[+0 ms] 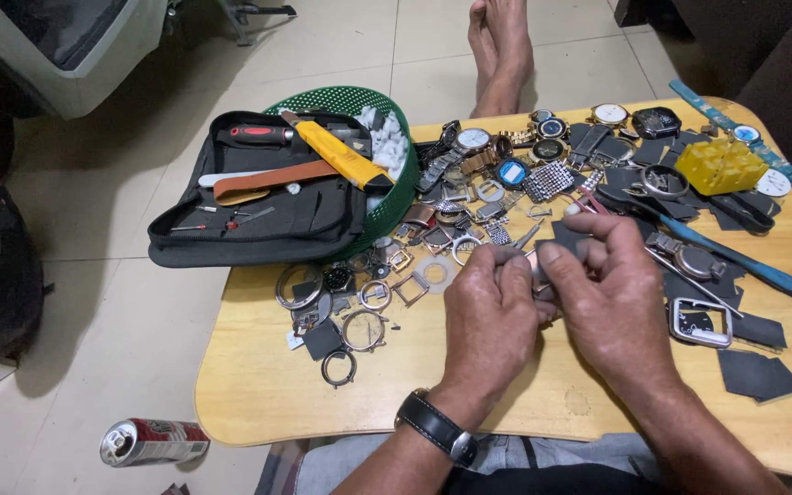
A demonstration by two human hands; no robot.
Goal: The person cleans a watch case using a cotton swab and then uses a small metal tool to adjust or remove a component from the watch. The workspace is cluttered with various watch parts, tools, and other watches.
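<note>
My left hand and right hand meet at centre frame, fingers pinched together on a small metal watch part held just above the wooden surface, with watch cases and straps strewn behind and a black tool pouch at upper left.

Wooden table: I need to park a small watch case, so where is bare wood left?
Bare wood on the table lies along the near left edge, below the metal rings, and by the near right edge past the dark pads. The far half is crowded with watches.
</note>
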